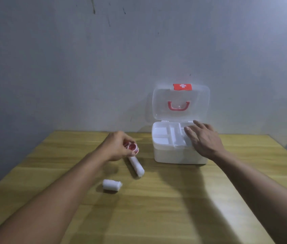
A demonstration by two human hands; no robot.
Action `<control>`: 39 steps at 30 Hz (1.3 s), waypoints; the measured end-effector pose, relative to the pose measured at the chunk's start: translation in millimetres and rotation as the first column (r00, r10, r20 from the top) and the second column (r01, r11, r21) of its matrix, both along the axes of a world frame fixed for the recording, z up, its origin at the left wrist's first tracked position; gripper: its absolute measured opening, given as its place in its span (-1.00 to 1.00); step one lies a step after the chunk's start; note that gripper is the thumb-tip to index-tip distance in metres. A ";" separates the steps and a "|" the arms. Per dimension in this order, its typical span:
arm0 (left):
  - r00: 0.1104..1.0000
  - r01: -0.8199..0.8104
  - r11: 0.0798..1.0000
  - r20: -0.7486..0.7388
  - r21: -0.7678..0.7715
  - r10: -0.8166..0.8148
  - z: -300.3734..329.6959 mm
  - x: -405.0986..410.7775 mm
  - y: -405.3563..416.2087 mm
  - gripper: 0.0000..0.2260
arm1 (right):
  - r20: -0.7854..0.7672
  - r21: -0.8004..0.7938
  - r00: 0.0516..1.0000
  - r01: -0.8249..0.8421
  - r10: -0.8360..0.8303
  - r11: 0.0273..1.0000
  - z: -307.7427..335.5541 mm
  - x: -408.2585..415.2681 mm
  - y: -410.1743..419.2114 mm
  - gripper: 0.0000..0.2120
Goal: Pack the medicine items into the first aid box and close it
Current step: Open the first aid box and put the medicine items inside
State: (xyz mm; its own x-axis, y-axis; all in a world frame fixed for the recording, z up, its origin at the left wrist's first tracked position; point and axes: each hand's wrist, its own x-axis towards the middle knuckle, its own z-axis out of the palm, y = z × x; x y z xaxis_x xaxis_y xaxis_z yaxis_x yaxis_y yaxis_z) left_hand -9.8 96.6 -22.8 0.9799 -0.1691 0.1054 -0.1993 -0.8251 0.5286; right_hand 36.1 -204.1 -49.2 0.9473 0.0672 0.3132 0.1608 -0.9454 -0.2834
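The white first aid box [167, 155] stands open at the back of the wooden table, its clear lid [180, 103] with a red handle and red latch tilted up against the wall. A white divided tray sits in its top. My right hand [203, 138] hovers flat, fingers spread, over the tray's right side and holds nothing. My left hand [117, 147] is left of the box, above the table, shut on small red round tins [132, 147]. A long white gauze roll [136, 166] lies just below that hand. A shorter white roll [112, 185] lies nearer to me.
The wooden table [156, 208] reaches from the grey wall to the bottom of the view. Its left edge runs diagonally at the lower left. The wall stands right behind the box lid.
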 end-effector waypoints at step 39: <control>0.989 -0.004 1.000 0.144 -0.020 0.007 -8.8 7.6 -48.6 -0.58 | 0.044 -0.017 0.999 0.008 -0.008 1.000 -0.5 0.8 -1.8 -0.33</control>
